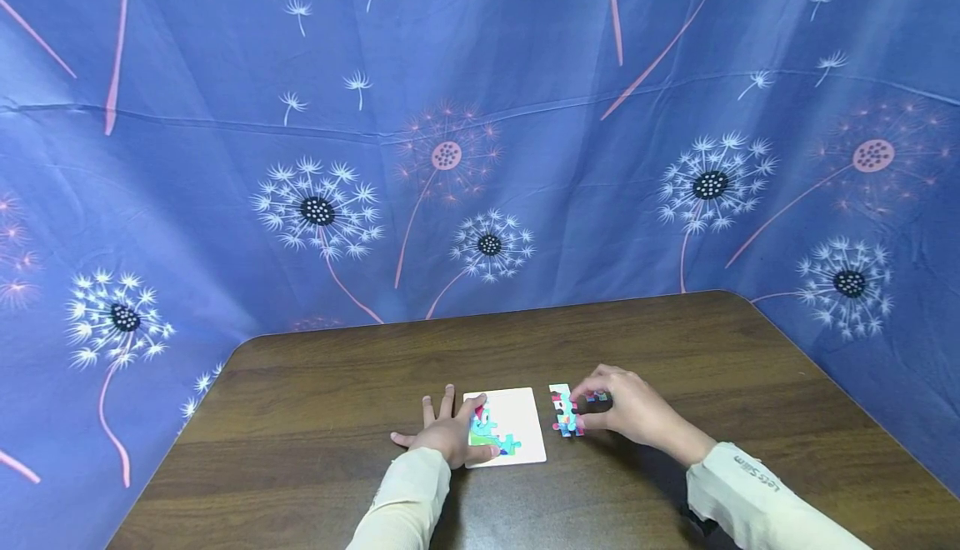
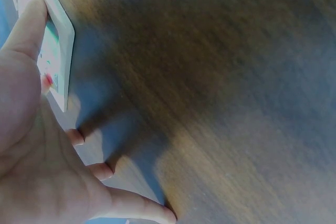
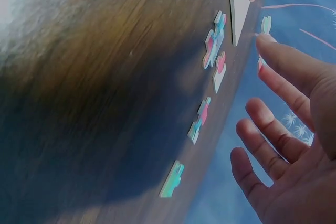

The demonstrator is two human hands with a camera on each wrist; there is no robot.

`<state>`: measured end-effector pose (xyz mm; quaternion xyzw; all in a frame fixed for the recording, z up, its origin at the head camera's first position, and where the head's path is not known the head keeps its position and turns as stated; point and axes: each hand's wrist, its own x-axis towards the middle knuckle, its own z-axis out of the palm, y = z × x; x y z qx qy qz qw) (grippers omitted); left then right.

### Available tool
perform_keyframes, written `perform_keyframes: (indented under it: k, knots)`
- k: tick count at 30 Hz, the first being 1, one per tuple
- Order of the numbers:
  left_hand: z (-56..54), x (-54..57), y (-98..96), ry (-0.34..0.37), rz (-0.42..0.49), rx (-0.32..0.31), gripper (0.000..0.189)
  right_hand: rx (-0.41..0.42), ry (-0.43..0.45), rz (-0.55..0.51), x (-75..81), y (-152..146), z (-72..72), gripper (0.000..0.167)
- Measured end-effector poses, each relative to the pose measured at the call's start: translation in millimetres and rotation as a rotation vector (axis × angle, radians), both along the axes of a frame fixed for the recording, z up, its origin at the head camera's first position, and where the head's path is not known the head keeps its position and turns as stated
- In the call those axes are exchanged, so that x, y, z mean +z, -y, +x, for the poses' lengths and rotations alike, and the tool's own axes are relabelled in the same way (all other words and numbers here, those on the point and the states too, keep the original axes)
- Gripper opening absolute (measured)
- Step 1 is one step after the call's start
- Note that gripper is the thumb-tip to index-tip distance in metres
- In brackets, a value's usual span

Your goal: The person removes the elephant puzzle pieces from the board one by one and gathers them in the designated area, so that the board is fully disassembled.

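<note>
A square puzzle board (image 1: 525, 412) lies on the table, with several joined pieces showing a blue-green cartoon picture (image 1: 483, 432) in its left part. My left hand (image 1: 444, 437) rests over the board's left edge, fingers spread. Its thumb (image 2: 32, 27) and index finger touch the board, while the other fingers reach onto the table. To the right of the board, my right hand (image 1: 626, 404) pinches a puzzle piece (image 3: 266, 23) between thumb and index finger, raised above the table. The thumb covers much of that piece. Loose puzzle pieces (image 3: 214, 43) lie below it.
More loose pieces, one pink and blue (image 3: 199, 119) and one green (image 3: 172, 180), lie on the brown wooden table (image 1: 337, 392). A blue curtain with dandelion prints (image 1: 570, 158) hangs behind the table's far edge.
</note>
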<state>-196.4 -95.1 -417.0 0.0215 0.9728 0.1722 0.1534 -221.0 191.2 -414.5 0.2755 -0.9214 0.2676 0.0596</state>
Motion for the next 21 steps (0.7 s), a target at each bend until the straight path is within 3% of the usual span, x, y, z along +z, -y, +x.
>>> perform_keyframes:
  k: [21]
  knots:
    - [0.6, 0.7, 0.5, -0.002, 0.017, 0.000, 0.078, -0.028, 0.015, 0.016, -1.0, -28.9, 4.8, 0.025]
